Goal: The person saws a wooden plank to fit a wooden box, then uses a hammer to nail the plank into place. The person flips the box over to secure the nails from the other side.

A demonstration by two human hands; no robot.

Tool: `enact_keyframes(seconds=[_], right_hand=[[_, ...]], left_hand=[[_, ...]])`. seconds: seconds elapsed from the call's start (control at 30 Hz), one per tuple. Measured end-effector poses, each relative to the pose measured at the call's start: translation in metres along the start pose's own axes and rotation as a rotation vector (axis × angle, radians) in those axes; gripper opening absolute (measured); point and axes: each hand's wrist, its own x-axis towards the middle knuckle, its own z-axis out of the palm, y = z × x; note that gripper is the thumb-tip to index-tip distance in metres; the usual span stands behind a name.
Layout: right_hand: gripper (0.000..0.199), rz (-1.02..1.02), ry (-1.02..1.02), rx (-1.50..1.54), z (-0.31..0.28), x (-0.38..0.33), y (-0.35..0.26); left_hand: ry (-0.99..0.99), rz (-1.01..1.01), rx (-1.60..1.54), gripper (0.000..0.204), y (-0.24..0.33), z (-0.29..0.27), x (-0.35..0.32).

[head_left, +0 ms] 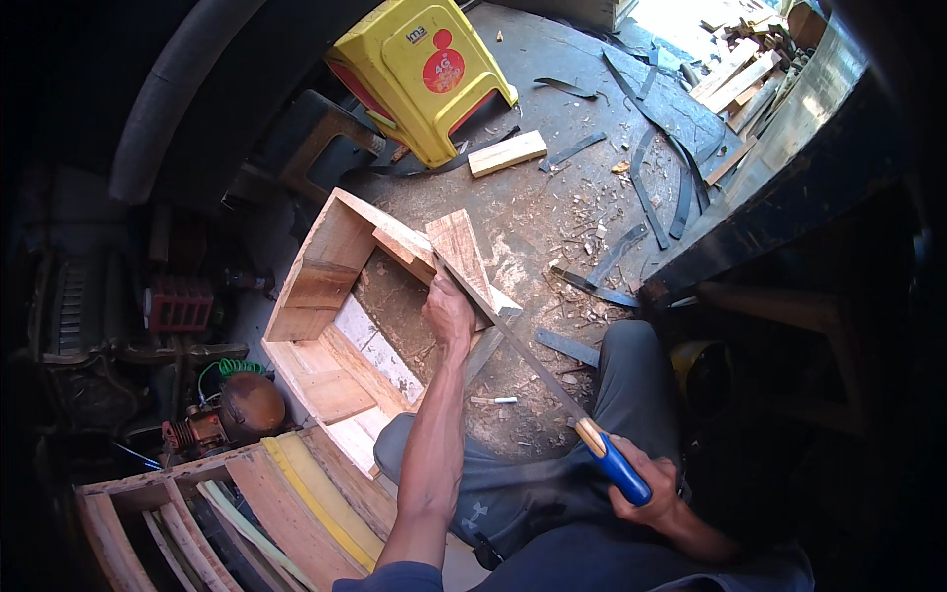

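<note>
Your right hand (646,485) wraps its fingers round a blue-handled, long metal-bladed tool (539,371) slanting across an angular pale-wood frame (321,279); your left hand (450,314), arm outstretched, meets the frame, its finger grip unclear.

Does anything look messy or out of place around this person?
Yes, the floor looks littered: dark strips lie at odd angles, and wood chips are scattered among them, rather than swept together. One pale wood block lies loose near the yellow stool.
</note>
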Motion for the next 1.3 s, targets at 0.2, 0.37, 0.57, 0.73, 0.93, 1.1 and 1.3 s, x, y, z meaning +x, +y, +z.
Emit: enact_keyframes(seconds=[0.2,0.37,0.57,0.73,0.93,1.1,1.3], right_hand=[[0.064,0.024,0.069,0.004,0.086,0.145,0.039],[0.065,0.011,0.047,0.023,0.001,-0.006,0.011],[0.061,-0.010,0.146,0.045,0.087,0.178,0.037],[0.065,0.004,0.062,0.072,0.052,0.064,0.026],[0.067,-0.015,0.102,0.041,0.042,0.067,0.027],[0.066,0.039,0.058,0.009,0.092,0.150,0.043],[0.065,-0.021,0.054,0.013,0.011,-0.002,0.027]], left_hand=[[-0.132,0.200,-0.303,0.043,0.031,-0.010,-0.007],[-0.033,0.021,0.033,0.049,0.012,-0.004,-0.001],[-0.129,0.218,-0.063,0.032,0.022,0.002,0.003],[-0.064,0.042,-0.087,0.041,0.009,-0.008,0.003],[-0.058,0.004,-0.137,0.050,0.011,-0.002,-0.001],[-0.089,0.175,-0.121,0.049,0.014,-0.003,-0.012],[-0.038,-0.053,0.031,0.053,0.006,-0.005,0.001]])
